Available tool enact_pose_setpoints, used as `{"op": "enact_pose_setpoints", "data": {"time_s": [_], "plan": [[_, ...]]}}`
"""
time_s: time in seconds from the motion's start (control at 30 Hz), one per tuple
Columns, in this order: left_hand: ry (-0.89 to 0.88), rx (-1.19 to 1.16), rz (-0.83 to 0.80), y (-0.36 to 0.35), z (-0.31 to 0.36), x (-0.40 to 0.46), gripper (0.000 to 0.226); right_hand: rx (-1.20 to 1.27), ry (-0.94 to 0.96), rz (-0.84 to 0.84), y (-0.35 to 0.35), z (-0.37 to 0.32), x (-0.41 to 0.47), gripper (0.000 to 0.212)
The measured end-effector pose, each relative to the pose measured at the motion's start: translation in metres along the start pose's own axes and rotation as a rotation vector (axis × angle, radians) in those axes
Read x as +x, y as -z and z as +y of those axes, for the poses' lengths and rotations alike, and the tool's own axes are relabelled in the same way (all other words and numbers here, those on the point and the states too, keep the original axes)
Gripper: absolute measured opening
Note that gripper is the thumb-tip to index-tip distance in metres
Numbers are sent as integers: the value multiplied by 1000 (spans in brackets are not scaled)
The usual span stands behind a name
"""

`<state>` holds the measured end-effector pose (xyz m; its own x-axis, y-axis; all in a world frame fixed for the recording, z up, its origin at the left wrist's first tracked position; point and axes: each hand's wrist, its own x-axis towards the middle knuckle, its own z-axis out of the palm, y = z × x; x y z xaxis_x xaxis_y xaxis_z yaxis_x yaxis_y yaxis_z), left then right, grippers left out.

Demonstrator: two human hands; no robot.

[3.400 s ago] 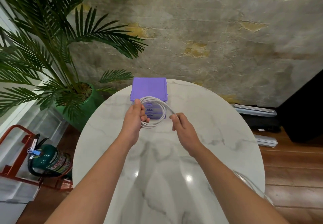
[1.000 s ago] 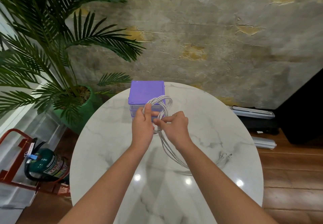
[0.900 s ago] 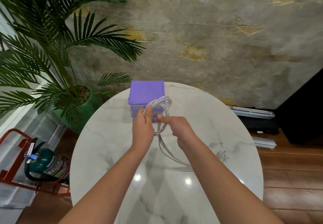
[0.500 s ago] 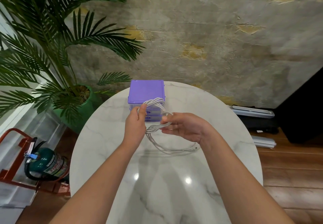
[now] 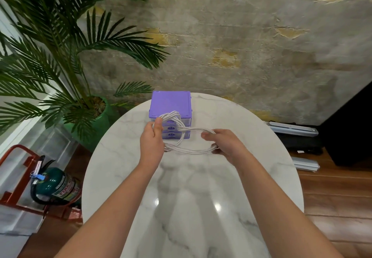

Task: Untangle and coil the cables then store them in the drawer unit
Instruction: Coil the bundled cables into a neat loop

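White cable (image 5: pixel 188 150), bundled in a twisted figure-eight, is stretching left to right above the marble table (image 5: pixel 191 207) just in front of the purple drawer unit (image 5: pixel 170 105). Both forearms are reaching forward — the left hand (image 5: pixel 152 140) is gripping one loop with thumb up, the right hand (image 5: pixel 225 143) is curling round the other. Cable ends are hiding among the strands — fingertips too.

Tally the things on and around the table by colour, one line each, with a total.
White: 2, the cable and the marble table
Purple: 1, the drawer unit
Green: 3, the palm, its pot and the fire extinguisher
Red: 1, the extinguisher stand
Total: 7
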<state>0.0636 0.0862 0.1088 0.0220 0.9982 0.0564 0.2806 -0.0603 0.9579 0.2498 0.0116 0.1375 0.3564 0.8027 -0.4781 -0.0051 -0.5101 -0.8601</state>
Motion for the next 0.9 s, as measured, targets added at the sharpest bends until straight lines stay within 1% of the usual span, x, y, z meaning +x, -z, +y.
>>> {"op": "enact_pose_setpoints", "data": {"time_s": [0.03, 0.1, 0.13, 0.17, 0.23, 0.3, 0.33, 0.4, 0.43, 0.5, 0.53, 0.57, 0.63, 0.67, 0.7, 0.73, 0.8, 0.9], "plan": [[3, -5, 10, -1, 1, -1, 36, 144, -59, -5, -5, 5, 0, 10], [-14, 1, 33, -3, 5, -2, 35, 456, -194, -116, -14, 13, -1, 24], [-25, 13, 43, -3, 6, -2, 35, 549, -231, -176, -17, 15, -3, 31], [-30, 19, 52, -2, 7, -1, 36, 559, -235, -224, -16, 17, -2, 34], [-29, 14, 62, 3, 4, 4, 37, 391, -204, -252, -10, 21, 0, 33], [-29, 21, 63, 8, -1, 9, 37, 231, -158, -240, 3, 29, 5, 32], [-31, 24, 61, 10, -3, 10, 37, 201, -147, -236, 10, 33, 8, 31], [-37, 25, 66, 11, -3, 11, 37, 150, -121, -221, 18, 35, 11, 21], [-36, 24, 74, 12, -2, 11, 37, 136, -100, -193, 19, 36, 12, 19], [-21, 11, 95, 10, 0, 10, 38, 189, -84, -76, 17, 40, 15, 17], [-4, -9, 108, 8, 2, 8, 39, 262, -108, -25, 14, 41, 14, 13], [12, -36, 124, 7, 3, 8, 39, 364, -168, -8, 10, 44, 14, 16], [35, -95, 161, 4, 4, 9, 39, 617, -298, -60, 1, 49, 12, 32], [41, -114, 174, 4, 5, 9, 39, 703, -327, -85, -4, 50, 11, 37], [43, -125, 182, 4, 5, 10, 39, 724, -341, -93, -6, 52, 10, 40], [39, -132, 189, 5, 7, 11, 39, 695, -346, -89, -7, 53, 10, 42], [21, -134, 209, 9, 10, 16, 39, 543, -313, -85, -5, 55, 9, 44], [6, -120, 241, 19, 11, 28, 39, 197, -199, -18, 5, 62, 11, 47]]}}
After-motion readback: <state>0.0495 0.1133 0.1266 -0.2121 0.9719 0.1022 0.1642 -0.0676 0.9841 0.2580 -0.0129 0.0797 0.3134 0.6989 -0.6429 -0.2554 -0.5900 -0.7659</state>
